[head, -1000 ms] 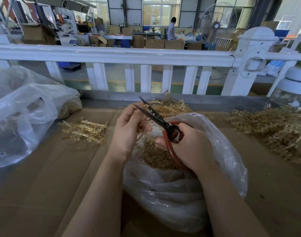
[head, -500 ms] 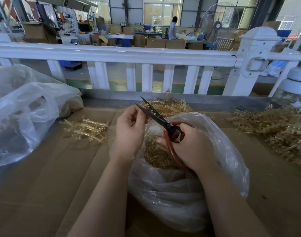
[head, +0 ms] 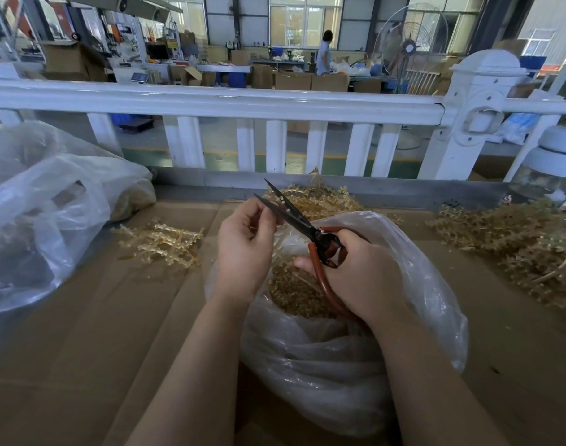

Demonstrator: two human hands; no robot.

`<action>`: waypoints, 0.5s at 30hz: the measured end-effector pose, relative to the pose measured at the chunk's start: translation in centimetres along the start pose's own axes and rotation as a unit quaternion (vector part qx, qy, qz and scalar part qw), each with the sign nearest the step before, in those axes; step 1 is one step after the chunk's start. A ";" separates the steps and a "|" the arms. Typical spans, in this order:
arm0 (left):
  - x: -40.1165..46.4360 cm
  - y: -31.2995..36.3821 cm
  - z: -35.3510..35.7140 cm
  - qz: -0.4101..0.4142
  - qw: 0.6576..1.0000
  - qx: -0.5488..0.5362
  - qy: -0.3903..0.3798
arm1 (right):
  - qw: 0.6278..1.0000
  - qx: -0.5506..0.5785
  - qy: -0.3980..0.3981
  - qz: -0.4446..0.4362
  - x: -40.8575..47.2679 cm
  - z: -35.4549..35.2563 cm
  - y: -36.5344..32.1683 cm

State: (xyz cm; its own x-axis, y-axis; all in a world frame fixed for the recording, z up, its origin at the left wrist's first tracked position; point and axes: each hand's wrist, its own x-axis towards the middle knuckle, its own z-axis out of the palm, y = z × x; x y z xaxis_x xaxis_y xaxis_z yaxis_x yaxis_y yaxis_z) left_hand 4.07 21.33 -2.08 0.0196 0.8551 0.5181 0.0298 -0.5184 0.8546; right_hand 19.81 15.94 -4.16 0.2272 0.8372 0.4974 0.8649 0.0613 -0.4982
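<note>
View from a head camera looking down at 2 bare hands working over a brown cardboard surface. The right hand grips a pair of scissors with black blades and red handles, its fingers curled through and around the handles. The 2 blades point up and to the left and stand slightly apart at the tips. The left hand is held against the lower blade, its fingers curled and its thumb and fingertips pinched together. What they pinch is too small to make out, so I cannot tell whether it holds anything. Both hands and the scissors hover above the open mouth of a clear plastic bag that sits on the surface in front of the person. Inside it lies a heap of small amber pieces. 3 piles of amber plastic twigs lie on the surface: a small one to the left, one just behind the bag, and a large one to the right. A second, bigger clear bag slumps at the far left. A white railing runs across behind the surface. Beyond it is a workshop with cardboard boxes, a standing fan and a distant person. Signs there are too small to read.
</note>
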 end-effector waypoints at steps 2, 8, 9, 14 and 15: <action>-0.1 0.0 0.0 0.004 1.000 0.001 -0.006 | 1.000 -0.002 0.007 -0.003 0.0 0.0 0.0; -0.2 0.0 0.2 0.001 1.000 -0.005 -0.018 | 1.000 -0.011 0.002 -0.004 0.0 0.1 0.0; -0.2 0.1 0.2 0.000 1.000 -0.005 -0.019 | 1.000 -0.012 0.002 -0.003 0.0 0.0 0.0; -0.3 0.4 0.5 -0.017 1.000 -0.018 -0.007 | 1.000 -0.007 0.000 -0.009 0.0 -0.2 -0.2; -0.2 0.4 0.6 -0.023 0.999 -0.023 -0.004 | 1.000 -0.003 0.003 -0.008 0.0 -0.3 -0.2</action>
State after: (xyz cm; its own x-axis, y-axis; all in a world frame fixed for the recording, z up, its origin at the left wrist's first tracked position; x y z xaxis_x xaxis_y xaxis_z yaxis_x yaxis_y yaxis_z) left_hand 4.63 20.94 -1.90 0.0282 0.8778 0.4783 -0.0156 -0.4780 0.8782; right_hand 19.75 15.81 -3.85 0.2158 0.8324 0.5104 0.8714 0.0717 -0.4853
